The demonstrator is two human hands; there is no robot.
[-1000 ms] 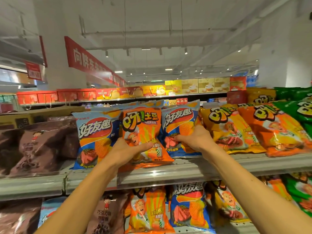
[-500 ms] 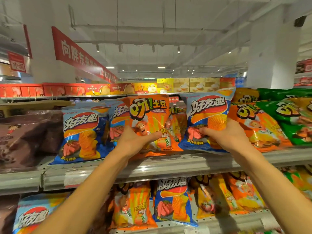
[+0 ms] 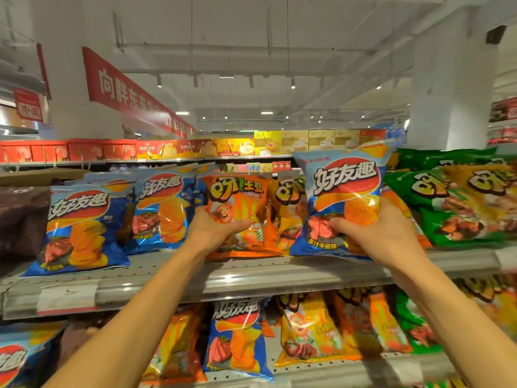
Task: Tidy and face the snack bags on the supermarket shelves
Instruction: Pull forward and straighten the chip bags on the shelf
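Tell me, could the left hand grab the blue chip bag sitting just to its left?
Probably not yet: the left hand already grips the orange bag. The blue bag stands close beside it, nothing between.

Left hand grips orange bag; right hand blue bag

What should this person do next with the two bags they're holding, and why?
Probably carry the blue bag in the right hand leftward to the other blue bags, since it sits among orange bags; the left hand holds the orange bag in the way.
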